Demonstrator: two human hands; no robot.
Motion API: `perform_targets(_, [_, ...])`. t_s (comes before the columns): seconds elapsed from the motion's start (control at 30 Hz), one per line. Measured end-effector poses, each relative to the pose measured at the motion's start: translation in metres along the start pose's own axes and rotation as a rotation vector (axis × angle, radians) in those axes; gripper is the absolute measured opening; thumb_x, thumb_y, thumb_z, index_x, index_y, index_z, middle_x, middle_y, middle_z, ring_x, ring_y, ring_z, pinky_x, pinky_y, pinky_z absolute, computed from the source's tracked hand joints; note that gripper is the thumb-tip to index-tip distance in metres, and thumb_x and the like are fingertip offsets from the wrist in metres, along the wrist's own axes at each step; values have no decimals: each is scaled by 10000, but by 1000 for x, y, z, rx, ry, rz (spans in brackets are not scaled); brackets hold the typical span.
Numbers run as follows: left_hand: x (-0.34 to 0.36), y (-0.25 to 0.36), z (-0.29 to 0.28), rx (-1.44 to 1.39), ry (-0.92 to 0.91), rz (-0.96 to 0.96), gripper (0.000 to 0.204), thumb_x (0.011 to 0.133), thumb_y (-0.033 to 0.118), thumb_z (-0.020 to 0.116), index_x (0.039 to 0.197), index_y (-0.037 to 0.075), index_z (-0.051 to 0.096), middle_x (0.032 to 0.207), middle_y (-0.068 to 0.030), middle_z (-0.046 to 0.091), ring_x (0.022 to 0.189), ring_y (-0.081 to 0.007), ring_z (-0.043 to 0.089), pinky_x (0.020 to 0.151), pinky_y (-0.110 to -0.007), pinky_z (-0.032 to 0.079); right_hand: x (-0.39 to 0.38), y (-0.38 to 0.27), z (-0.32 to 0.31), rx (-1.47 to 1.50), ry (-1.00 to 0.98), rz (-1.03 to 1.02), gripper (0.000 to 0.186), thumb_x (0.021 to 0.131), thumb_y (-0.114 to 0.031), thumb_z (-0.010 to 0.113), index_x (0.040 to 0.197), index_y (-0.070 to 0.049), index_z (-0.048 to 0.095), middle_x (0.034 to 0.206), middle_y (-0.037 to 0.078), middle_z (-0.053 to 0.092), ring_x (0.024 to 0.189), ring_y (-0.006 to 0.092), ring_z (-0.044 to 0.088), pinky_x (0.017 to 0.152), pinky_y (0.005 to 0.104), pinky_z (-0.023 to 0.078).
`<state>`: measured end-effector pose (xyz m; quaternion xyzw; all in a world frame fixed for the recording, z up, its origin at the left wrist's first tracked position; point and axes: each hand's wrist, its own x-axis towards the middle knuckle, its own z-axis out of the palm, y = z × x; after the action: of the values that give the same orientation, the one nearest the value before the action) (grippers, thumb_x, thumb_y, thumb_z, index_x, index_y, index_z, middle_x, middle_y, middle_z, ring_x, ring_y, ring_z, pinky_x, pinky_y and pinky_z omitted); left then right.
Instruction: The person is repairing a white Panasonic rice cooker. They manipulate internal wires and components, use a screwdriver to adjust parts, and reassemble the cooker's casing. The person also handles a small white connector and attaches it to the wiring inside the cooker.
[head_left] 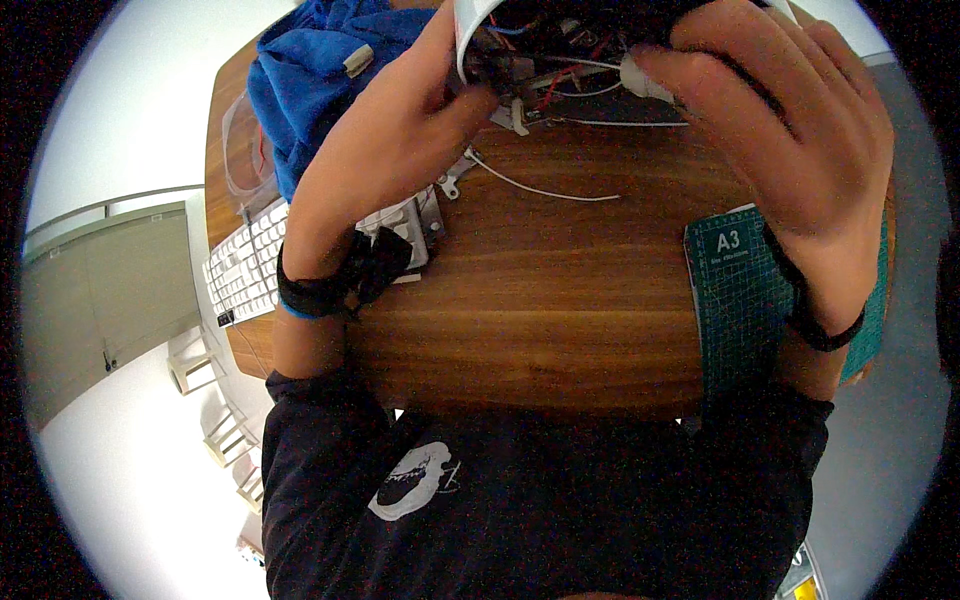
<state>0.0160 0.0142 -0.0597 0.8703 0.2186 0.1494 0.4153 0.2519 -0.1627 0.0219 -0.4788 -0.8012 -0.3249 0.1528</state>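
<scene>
Black shirt (545, 500), open tabletop (540, 320) to mat (735, 300) edge, hands (405, 140) (800, 155) at wired housing (560, 75)

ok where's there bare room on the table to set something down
Bare wood fills the middle of the table, between the keyboard and the green mat, below the white cable. It is crowded at the top, around the left hand, right hand, white-rimmed casing and wires, and at upper left, by the blue cloth.

A wooden table (530, 340) bears a blue cloth (300, 85) and white keyboard (245, 262) left, a green mat (735, 300) right.
</scene>
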Motion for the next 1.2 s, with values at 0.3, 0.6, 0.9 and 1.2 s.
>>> perform_targets(0.3, [-6, -4, -1, 7, -16, -43, 311, 1062, 29, 545, 1366, 66, 603, 1179, -44, 707, 1012, -141, 656, 862, -312, 559, -8, 14, 28, 124, 259, -66, 196, 621, -160, 837, 798, -136, 755, 752, -38, 628, 629, 113, 596, 566, 323, 397])
perform_targets(0.6, [0, 4, 3, 57, -28, 121, 363, 1058, 16, 542, 1415, 72, 577, 1273, -59, 687, 1134, -158, 632, 982, -332, 520, 1, 0, 0, 58, 73, 17, 187, 648, -152, 833, 817, -119, 758, 770, -15, 660, 653, 120, 634, 565, 306, 426])
perform_targets(0.9, [-1, 5, 4, 89, 31, 125, 357, 1059, 32, 556, 1413, 76, 575, 1247, -29, 676, 1076, -134, 626, 937, -311, 529, 4, -2, -5, 5, 41, 5, 185, 667, -148, 827, 835, -108, 763, 799, 6, 694, 675, 127, 663, 562, 298, 448])
perform_targets(1.2, [-1, 1, 1, 9, -7, -55, 326, 1069, 54, 555, 1390, 88, 595, 1212, -19, 685, 1046, -120, 629, 894, -291, 544, 3, 0, -5, -54, 21, -29, 184, 685, -145, 822, 854, -97, 768, 828, 28, 729, 698, 134, 693, 559, 289, 471])
